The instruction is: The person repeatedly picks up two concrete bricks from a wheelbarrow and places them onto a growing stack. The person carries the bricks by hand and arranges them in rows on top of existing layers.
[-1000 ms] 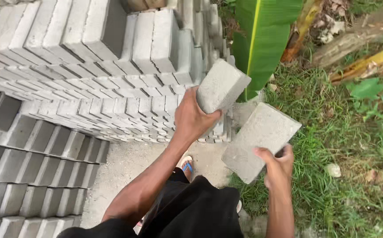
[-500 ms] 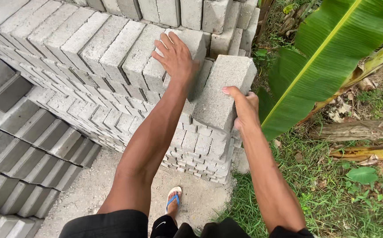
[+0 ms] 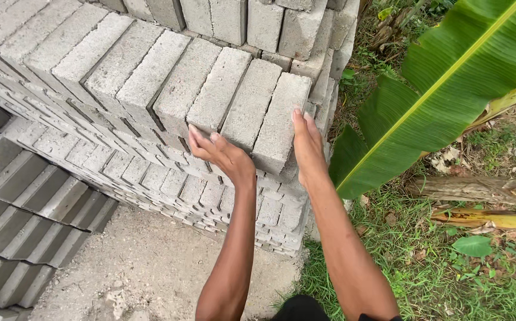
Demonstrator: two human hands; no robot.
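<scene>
Bracing end block (image 3: 277, 122) at stack edge: right hand (image 3: 306, 142) flat, left hand (image 3: 219, 154) open underneath.

1. We are outdoors, in what looks like a yard where concrete blocks are stacked and stored, perhaps a block-making yard or a building site.
2. A tall stack of grey concrete blocks (image 3: 151, 77) fills most of our view, laid in tight, even rows, layer upon layer.
3. A second, lower stack (image 3: 26, 208) of the same blocks stands at the left.
4. Between them we see bare sandy ground (image 3: 151, 267), not a floor.
5. At the right, grass (image 3: 448, 279) grows up to the stack, with a broad banana leaf (image 3: 442, 89) and a fallen trunk (image 3: 483, 189): open air, daylight, no roof or walls.
</scene>
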